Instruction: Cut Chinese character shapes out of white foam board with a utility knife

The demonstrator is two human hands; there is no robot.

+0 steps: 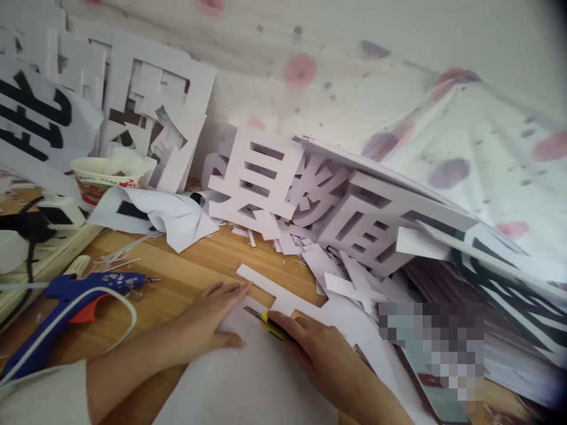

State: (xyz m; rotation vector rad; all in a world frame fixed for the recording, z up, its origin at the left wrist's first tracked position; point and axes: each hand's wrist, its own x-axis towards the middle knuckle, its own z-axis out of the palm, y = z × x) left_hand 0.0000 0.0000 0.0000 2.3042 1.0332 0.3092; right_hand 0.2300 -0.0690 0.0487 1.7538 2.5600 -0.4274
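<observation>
Gripping the knife [271,327] between thumb and fingers in the right hand [330,360], angling the blade [253,311] over the white sheet [261,378] lying on the wooden surface [208,251]. Flattening the sheet's far edge with the left hand [210,316], spreading the thumb from nearly closed fingers, near the cut-out [277,289]. Seemingly working at blade placement; calling for steady paper and clear fingertips.

The bare left hand [224,316], reached in from seven o'clock with its forearm sleeved in white cloth, is laid palm down with fingers extended toward one o'clock, while the bare right hand [316,348], brought in from five o'clock, is curled closed.
</observation>
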